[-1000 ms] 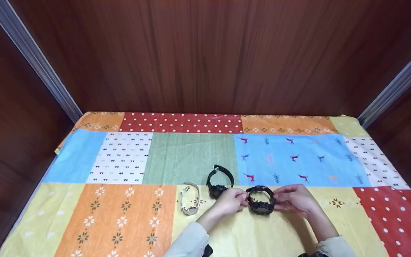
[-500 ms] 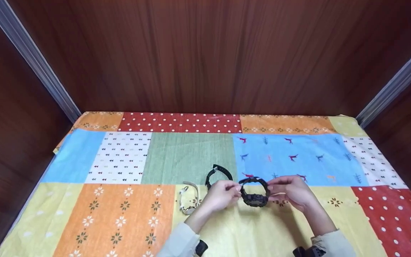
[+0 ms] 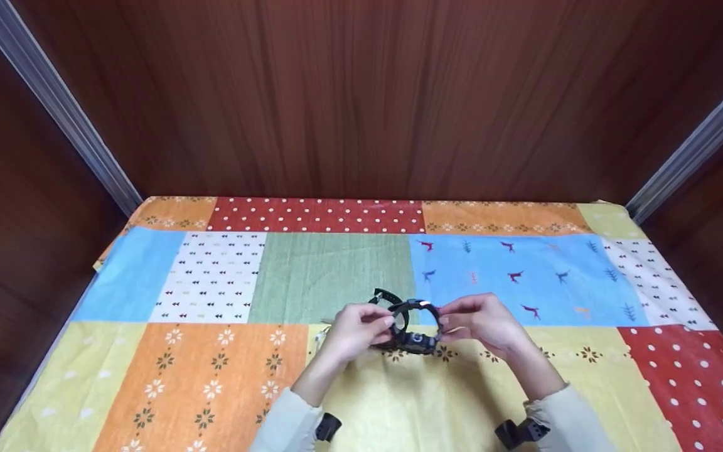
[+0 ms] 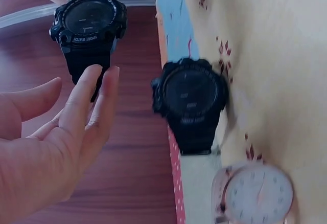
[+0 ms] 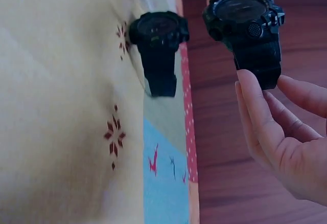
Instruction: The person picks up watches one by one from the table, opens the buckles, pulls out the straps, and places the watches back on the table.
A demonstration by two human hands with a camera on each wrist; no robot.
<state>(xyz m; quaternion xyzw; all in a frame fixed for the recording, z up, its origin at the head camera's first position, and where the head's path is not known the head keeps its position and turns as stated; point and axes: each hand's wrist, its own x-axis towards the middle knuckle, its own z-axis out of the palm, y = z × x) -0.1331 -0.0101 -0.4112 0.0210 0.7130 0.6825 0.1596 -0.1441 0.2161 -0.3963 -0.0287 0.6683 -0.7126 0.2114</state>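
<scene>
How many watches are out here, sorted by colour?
Black sport watches: 2, one held up between both hands, one lying on the patchwork cloth
White-faced watch with a pale band: 1
Total: 3 watches

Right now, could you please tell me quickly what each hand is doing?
Left hand: fingertips pinch one side of the lifted black sport watch.
Right hand: fingertips pinch the other side of the same watch.
</scene>
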